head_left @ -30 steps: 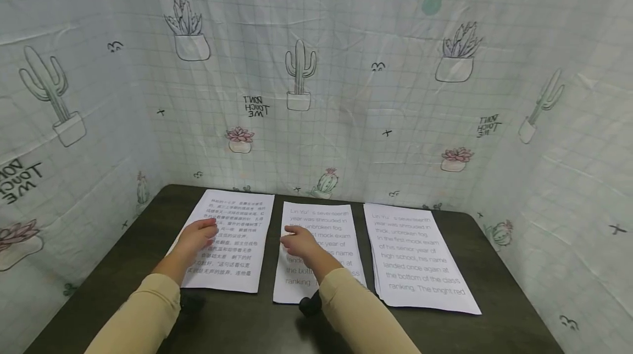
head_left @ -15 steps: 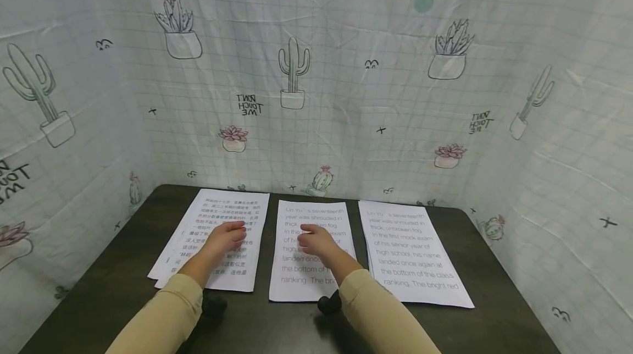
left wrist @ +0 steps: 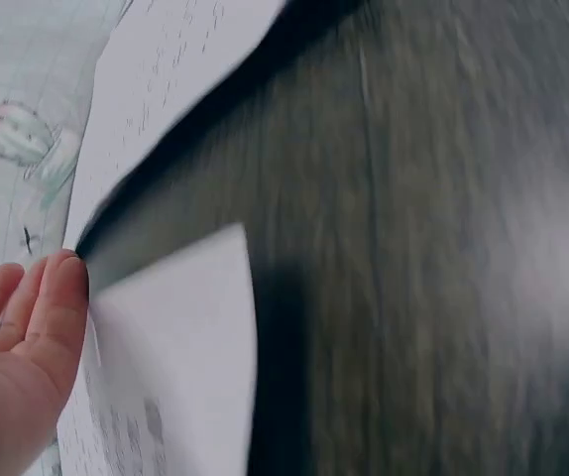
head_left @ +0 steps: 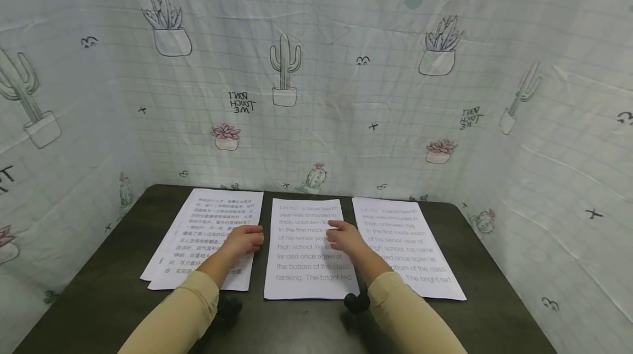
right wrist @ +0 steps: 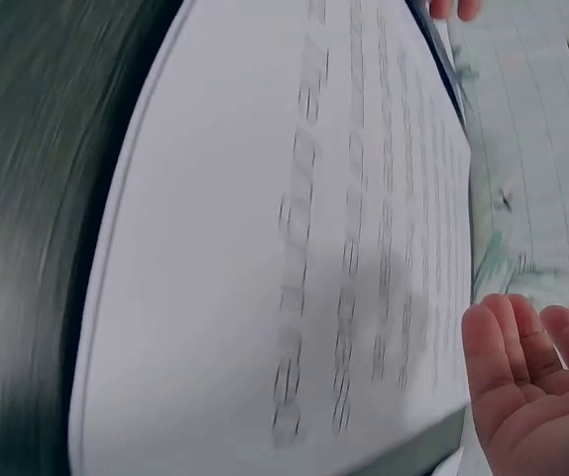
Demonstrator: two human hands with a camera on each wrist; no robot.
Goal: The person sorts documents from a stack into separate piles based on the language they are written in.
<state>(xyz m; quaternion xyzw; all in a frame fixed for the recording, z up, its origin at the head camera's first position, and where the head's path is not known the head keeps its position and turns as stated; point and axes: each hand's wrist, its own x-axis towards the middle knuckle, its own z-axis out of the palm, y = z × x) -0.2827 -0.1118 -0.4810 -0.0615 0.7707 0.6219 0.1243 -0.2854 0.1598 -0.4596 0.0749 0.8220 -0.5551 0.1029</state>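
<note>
Three piles of printed white paper lie side by side on a dark table. My left hand (head_left: 245, 241), empty with fingers loosely extended, hovers over the right side of the left pile (head_left: 198, 233), which bears Chinese characters. That pile's lower sheets stick out at its left. Over the right edge of the middle pile (head_left: 301, 249), printed in English, is my right hand (head_left: 346, 237), also empty. Its relaxed fingers show in the right wrist view above the page. The right pile (head_left: 425, 249), also in English, is partly covered by my right forearm.
A curtain (head_left: 326, 84) printed with cacti and succulents stands behind and on both sides of the dark table (head_left: 292, 326). Dark round knobs (head_left: 357, 302) hang beneath my wrists. Narrow strips of tabletop separate the piles.
Both hands have moved right: the left from mid-pile to the left pile's right side, the right from the middle pile's left part to its right edge. The head view has turned slightly right.
</note>
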